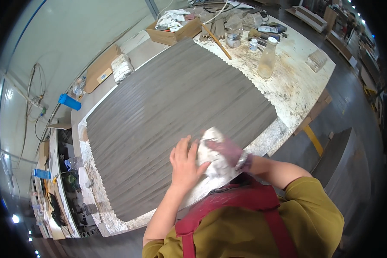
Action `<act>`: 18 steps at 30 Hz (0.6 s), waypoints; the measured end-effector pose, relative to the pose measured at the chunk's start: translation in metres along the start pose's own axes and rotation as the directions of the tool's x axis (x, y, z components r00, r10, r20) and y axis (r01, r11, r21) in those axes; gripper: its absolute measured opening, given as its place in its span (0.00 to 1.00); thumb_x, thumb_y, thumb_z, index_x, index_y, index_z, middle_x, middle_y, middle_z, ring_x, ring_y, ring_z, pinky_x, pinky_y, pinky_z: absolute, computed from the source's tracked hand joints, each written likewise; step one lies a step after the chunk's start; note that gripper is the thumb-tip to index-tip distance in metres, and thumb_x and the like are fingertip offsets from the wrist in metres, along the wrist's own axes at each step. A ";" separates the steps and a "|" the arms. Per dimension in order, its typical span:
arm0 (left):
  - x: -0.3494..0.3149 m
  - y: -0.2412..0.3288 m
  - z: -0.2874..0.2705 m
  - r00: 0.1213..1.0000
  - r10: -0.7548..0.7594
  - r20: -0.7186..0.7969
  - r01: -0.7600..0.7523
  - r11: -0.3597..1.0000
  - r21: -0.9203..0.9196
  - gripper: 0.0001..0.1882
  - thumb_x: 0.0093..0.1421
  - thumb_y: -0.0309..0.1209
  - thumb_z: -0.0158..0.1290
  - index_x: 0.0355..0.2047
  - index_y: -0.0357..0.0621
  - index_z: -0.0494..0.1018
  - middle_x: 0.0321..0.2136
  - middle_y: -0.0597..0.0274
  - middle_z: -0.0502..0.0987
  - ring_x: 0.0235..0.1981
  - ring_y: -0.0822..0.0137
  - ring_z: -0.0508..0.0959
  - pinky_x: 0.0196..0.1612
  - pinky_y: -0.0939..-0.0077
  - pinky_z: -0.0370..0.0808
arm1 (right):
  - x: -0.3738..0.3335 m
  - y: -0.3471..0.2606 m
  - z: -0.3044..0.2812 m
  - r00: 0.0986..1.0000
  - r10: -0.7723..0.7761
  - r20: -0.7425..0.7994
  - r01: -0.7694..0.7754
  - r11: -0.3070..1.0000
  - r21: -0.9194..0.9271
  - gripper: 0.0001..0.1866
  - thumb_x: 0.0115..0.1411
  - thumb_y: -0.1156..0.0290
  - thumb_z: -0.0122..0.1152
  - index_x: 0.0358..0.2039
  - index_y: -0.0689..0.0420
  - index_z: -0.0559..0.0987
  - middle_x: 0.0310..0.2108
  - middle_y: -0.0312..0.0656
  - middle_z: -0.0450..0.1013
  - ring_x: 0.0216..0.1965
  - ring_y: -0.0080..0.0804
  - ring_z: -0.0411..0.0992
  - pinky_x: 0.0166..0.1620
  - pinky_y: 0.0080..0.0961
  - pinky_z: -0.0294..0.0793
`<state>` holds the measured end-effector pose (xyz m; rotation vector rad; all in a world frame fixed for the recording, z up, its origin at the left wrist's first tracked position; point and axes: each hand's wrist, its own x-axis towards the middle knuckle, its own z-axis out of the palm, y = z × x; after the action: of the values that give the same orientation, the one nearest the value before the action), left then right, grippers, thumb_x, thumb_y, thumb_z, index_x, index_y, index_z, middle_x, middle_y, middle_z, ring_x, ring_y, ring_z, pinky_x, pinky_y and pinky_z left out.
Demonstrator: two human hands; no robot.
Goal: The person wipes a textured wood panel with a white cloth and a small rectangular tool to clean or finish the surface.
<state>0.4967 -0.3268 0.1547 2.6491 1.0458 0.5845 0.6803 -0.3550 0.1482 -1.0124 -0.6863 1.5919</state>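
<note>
A large grey ribbed panel (176, 90) with dark streaks and scalloped short edges lies across the worktable. At its near edge, close to my body, my right hand (226, 151) wears a thin purplish glove and grips a crumpled white cloth (214, 161). The cloth hides part of the panel below it. My left hand (185, 165) is bare, its fingers stretched and spread above the panel just left of the cloth. Its thumb reaches the cloth's edge; whether it touches is hard to tell.
Stained white tabletop (294, 81) shows on the right, bearing a clear bottle (267, 60), a small jar (233, 41) and a wooden stick (217, 42). A cardboard box (175, 33) of rags stands at the far edge. A blue cup (69, 102) lies at left.
</note>
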 end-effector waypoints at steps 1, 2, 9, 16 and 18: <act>-0.003 0.002 -0.001 0.998 -0.050 0.030 0.050 0.999 -0.005 0.35 0.52 0.42 0.58 0.58 0.41 0.61 0.61 0.46 0.56 0.62 0.44 0.56 0.60 0.51 0.53 | -0.005 -0.017 -0.018 0.992 -0.018 -0.125 0.007 0.996 -0.086 0.15 0.63 0.62 0.57 0.43 0.59 0.74 0.37 0.41 0.73 0.36 0.28 0.73 0.41 0.26 0.74; -0.009 -0.001 0.002 0.996 -0.091 0.016 0.091 0.996 0.002 0.36 0.51 0.40 0.60 0.58 0.41 0.60 0.61 0.46 0.56 0.62 0.44 0.57 0.60 0.51 0.54 | -0.001 -0.034 -0.064 0.948 -0.311 -0.069 0.203 0.757 -0.621 0.12 0.62 0.64 0.57 0.39 0.60 0.75 0.36 0.41 0.73 0.35 0.27 0.73 0.41 0.26 0.74; -0.059 -0.022 0.013 0.930 -0.365 -0.036 0.366 0.930 0.033 0.32 0.53 0.33 0.60 0.57 0.40 0.63 0.60 0.44 0.59 0.60 0.44 0.60 0.60 0.55 0.58 | 0.036 -0.153 -0.321 0.336 -0.757 -0.561 0.284 0.649 -0.706 0.30 0.58 0.55 0.61 0.54 0.62 0.69 0.50 0.46 0.71 0.48 0.31 0.70 0.51 0.27 0.69; -0.048 -0.077 -0.013 0.893 -0.414 -0.180 0.438 0.890 0.127 0.24 0.56 0.31 0.56 0.53 0.40 0.68 0.59 0.45 0.63 0.60 0.43 0.61 0.61 0.52 0.59 | 0.040 -0.115 -0.349 0.563 -0.802 -0.199 -0.208 0.096 -0.973 0.37 0.59 0.59 0.58 0.65 0.58 0.56 0.64 0.52 0.55 0.66 0.47 0.51 0.66 0.35 0.50; -0.047 -0.115 -0.026 0.878 -0.401 -0.263 0.450 0.878 0.165 0.24 0.60 0.32 0.53 0.56 0.39 0.67 0.58 0.46 0.65 0.62 0.47 0.61 0.63 0.53 0.56 | 0.033 -0.085 -0.329 0.533 -0.821 -0.205 -0.115 0.170 -0.979 0.35 0.59 0.61 0.59 0.64 0.58 0.59 0.62 0.50 0.59 0.64 0.45 0.55 0.65 0.34 0.53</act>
<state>0.3846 -0.2750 0.1240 2.4343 1.8004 0.7057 1.0075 -0.3251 0.0557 -1.9768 -1.2134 -0.1223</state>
